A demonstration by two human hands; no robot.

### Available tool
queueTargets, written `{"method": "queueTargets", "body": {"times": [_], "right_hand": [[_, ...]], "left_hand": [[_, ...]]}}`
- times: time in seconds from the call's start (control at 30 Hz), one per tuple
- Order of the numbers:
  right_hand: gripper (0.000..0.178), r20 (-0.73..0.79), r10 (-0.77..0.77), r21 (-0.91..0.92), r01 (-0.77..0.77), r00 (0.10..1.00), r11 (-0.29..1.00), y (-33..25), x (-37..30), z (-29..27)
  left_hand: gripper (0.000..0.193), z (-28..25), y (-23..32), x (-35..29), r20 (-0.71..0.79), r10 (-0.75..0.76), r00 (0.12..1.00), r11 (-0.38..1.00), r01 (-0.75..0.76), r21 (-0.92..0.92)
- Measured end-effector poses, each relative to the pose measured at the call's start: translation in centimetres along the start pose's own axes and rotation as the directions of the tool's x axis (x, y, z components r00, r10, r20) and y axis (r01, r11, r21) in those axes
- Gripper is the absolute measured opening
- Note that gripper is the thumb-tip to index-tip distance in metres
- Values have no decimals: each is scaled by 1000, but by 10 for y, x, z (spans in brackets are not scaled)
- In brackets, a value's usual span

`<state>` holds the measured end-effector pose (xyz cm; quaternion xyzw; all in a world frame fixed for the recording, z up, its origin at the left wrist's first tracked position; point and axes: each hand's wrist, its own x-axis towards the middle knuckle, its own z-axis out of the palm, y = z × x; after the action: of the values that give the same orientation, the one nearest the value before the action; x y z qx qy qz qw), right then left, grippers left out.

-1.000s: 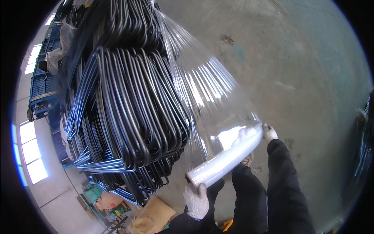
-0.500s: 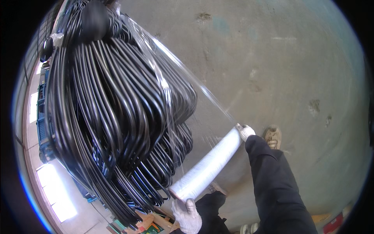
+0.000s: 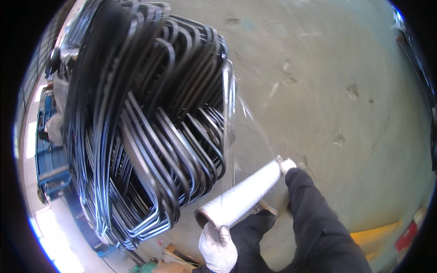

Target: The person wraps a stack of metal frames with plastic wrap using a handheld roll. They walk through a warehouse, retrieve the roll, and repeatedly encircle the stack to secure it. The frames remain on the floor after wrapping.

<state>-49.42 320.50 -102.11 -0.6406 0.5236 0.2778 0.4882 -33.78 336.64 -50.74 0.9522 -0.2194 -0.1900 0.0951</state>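
A long roll of clear stretch film (image 3: 241, 194) is held slantwise between my two white-gloved hands, low in front of me. My left hand (image 3: 218, 249) grips its near end, the thumb lying along the rim of the open core. At the far end my right hand (image 3: 286, 165) is closed around the roll, its fingers partly hidden. From the roll a thin, taut sheet of film (image 3: 255, 119) runs up to a tall stack of bent black metal tubes (image 3: 154, 168). Shiny film strands (image 3: 229, 98) hug the stack's right corner.
Grey concrete floor (image 3: 318, 113) spreads to the right. Blue metal racks or crates (image 3: 52, 159) stand behind the stack at left. A yellow object (image 3: 375, 233) and a red one (image 3: 406, 236) lie at lower right. Dark long parts (image 3: 416, 68) show at the right rim.
The stack now shows another side, with its tube bends facing me. The film span to it looks shorter. The roll has tilted a little, its near core opening showing more; both hands keep their grip.
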Motion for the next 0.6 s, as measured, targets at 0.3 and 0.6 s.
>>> {"method": "queueTargets", "body": {"times": [0.3,0.6], "right_hand": [[99,129,272,337,-300,954,892,48,-104,-42],[100,-193,294,187,-259,936,948,264,-122,2]], "left_hand": [[20,-11,-13,-44,-10,164,986,979,-164,-123],[36,-5,-100,-78,211,83,974,985,-48,-166]]}}
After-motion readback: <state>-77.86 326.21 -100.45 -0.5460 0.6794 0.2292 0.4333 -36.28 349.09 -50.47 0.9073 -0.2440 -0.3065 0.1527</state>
